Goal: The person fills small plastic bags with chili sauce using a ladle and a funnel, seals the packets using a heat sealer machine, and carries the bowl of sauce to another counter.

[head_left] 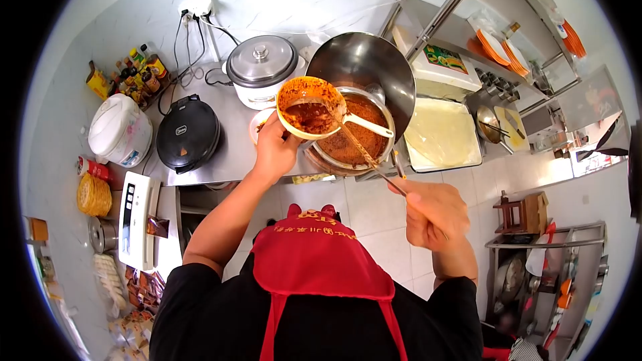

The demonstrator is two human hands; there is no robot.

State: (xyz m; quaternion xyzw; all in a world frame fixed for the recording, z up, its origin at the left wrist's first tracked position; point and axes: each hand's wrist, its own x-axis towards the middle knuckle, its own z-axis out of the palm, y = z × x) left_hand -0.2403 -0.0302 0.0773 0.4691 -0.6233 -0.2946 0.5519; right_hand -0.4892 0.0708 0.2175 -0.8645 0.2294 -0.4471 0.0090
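My left hand (pixel 275 147) grips the near left side of a yellow bowl (pixel 286 124), whose inside is smeared with dark red, oily sauce. A pale handle (pixel 368 125) sticks out at the bowl's right side. Closed around the end of a long thin metal utensil (pixel 391 180) is my right hand (pixel 435 217). That utensil slants up and left to the bowl, its lower shaft coated in sauce; I cannot make out its head. Just right of and partly under the bowl stands a round metal pot (pixel 326 158) of reddish-brown sauce.
Behind the pot leans a large steel basin (pixel 358 53). A lidded cooker (pixel 262 60) and a black round electric griddle (pixel 188 134) stand to the left. Right of the pot lies a tray (pixel 438 134) with a pale yellowish sheet. Metal shelf posts (pixel 455 0) rise at the back right.
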